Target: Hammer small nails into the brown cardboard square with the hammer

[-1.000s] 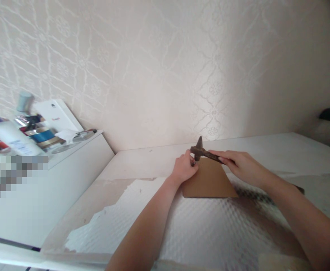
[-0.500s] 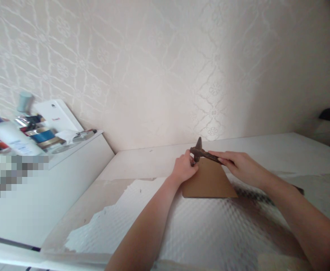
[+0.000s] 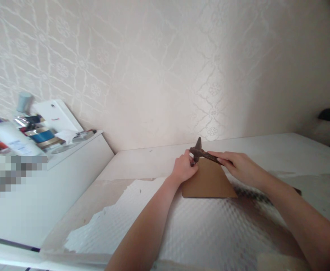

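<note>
My right hand (image 3: 236,163) is wrapped round the handle of a dark, rusty-looking hammer (image 3: 197,149), whose pointed end is up. The hammer's head hangs over the far left part of a flat brown cardboard piece (image 3: 207,182). My left hand (image 3: 184,167) is at the left edge of that cardboard, its fingers curled closed right beside the hammer's head. What these fingers pinch, if anything, is hidden by the head. The cardboard lies on a worn white tabletop with a quilted-looking covering (image 3: 193,226).
A white cabinet (image 3: 69,180) on the left bears a white box (image 3: 59,114), a blue tape roll (image 3: 43,136), a pale tube and other clutter. A patterned wall (image 3: 153,75) rises behind the table. A dark object (image 3: 297,191) lies partly behind my right forearm.
</note>
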The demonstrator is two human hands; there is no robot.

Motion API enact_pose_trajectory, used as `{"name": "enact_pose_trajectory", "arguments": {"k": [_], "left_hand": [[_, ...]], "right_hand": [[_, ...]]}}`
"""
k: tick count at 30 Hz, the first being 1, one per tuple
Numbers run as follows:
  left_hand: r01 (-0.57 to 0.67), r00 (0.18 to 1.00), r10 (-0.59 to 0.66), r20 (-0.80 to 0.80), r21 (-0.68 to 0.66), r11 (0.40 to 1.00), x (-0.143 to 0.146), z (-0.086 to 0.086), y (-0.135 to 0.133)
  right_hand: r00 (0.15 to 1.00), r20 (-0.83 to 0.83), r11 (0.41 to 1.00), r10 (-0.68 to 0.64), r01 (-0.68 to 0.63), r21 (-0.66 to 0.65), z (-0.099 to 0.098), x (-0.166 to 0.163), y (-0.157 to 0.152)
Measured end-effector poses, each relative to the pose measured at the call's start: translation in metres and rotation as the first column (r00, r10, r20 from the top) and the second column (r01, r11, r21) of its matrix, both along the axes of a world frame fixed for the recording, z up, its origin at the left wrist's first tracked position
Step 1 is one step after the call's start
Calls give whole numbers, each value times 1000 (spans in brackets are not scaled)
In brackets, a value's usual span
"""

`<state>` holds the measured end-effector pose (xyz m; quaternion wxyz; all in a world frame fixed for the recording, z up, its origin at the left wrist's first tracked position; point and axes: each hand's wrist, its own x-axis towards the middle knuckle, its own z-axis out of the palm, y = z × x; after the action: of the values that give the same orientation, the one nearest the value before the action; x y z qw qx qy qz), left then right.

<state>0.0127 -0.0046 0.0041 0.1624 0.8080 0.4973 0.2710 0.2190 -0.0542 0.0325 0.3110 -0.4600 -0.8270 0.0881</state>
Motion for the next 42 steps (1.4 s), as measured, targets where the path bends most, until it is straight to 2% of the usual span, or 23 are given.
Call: {"name": "enact_pose_trajectory", "arguments": {"k": [11, 42], "left_hand": [[16, 1000, -16, 9, -2, 1000, -1, 2, -1], [0, 1000, 0, -24, -7, 1000, -1, 2, -2]], "right_hand": [[997, -78, 1000, -12, 12, 2, 0, -2, -2], [993, -113, 1000, -18, 16, -16, 2, -5, -3]]}}
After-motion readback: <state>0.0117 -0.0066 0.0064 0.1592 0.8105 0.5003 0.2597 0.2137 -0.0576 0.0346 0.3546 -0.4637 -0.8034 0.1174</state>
